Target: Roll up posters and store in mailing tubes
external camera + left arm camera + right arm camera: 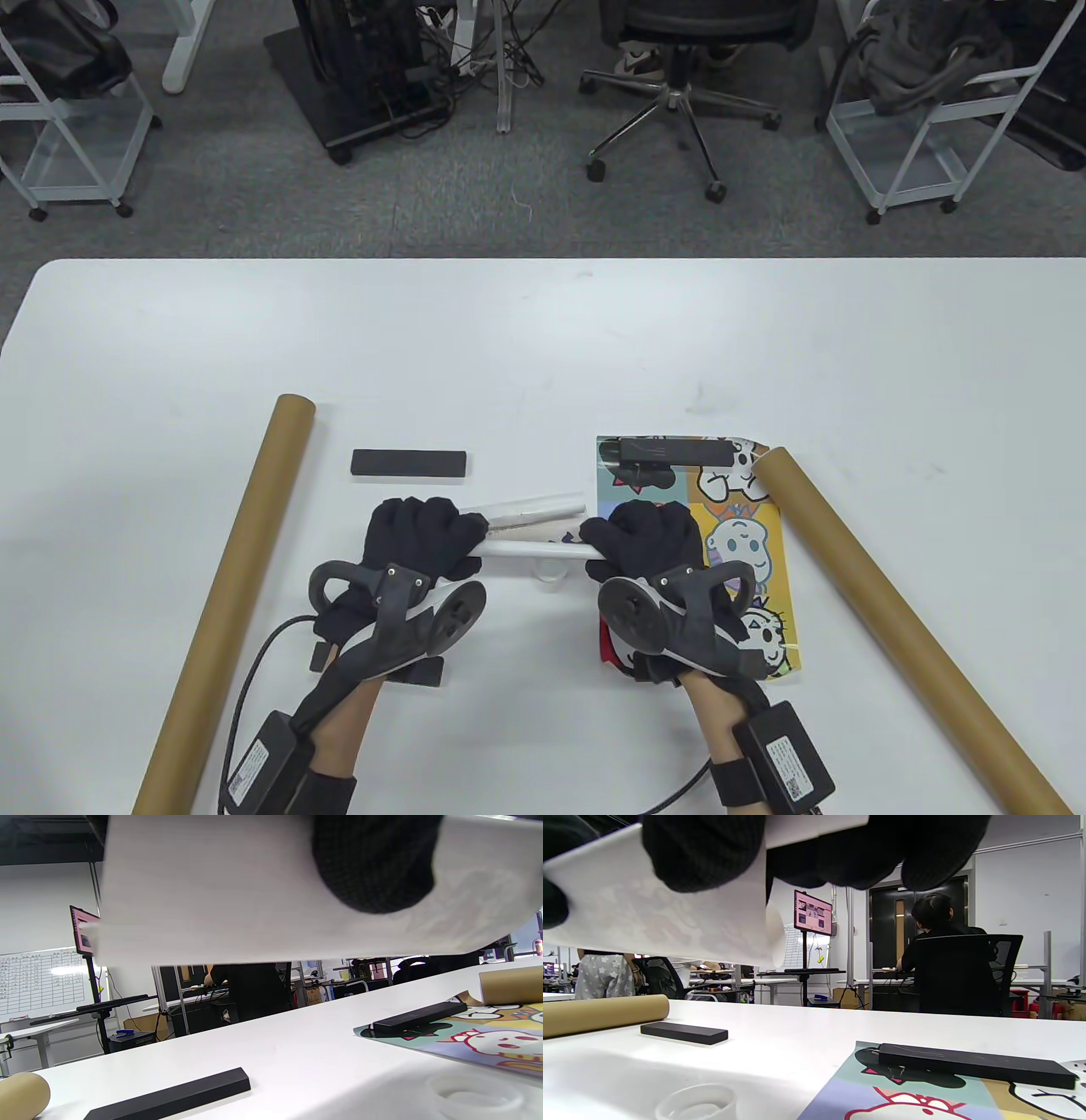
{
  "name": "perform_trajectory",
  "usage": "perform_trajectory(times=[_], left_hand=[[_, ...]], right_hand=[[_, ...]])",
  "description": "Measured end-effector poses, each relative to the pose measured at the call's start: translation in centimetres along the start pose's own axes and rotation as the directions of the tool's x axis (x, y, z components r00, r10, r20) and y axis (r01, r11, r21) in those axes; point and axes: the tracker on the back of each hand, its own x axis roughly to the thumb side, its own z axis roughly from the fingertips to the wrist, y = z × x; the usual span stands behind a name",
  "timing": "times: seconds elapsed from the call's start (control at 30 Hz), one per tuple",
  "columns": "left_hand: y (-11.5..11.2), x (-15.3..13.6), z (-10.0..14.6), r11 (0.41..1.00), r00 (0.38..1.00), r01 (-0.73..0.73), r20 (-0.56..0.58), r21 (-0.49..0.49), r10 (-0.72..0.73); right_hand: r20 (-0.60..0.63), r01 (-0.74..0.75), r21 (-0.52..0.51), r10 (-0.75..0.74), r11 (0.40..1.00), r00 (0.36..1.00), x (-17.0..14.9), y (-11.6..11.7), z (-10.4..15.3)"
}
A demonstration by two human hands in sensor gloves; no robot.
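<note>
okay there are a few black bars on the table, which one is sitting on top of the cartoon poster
The black bar across the far edge of the cartoon poster. The bar further left lies on the bare table.

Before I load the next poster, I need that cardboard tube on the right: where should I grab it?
Take the long brown cardboard tube around its bare middle, from above with the right hand. It lies flat and diagonal; its far end rests on the colourful cartoon poster, so lift it clear.

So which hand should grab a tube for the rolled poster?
Probably the right hand. Both hands grip the rolled poster, but the right tube's open end looks nearer to it than the left tube to the left hand.
</note>
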Motion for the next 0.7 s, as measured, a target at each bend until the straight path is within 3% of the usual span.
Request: perform_trajectory(times=[0.2,0.53,0.7], left_hand=[[0.28,0.07,0.15,0.995,0.995,0.101,0.019,0.022,-0.102],[0.07,0.09,0.07,0.998,0.998,0.055,0.016,0.002,-0.055],[-0.09,0.04,0.02,1.0,1.0,0.021,0.01,-0.006,-0.021]], right_hand=[[0.038,-0.031,-0.009,0.031,0.999,0.999,0.98,-0.22,0.11],[0.016,-0.034,-0.006,0.034,0.999,0.999,0.41,-0.04,0.04],[0.024,-0.013,0.061,0.012,0.998,1.0,0.3,0.19,-0.05]])
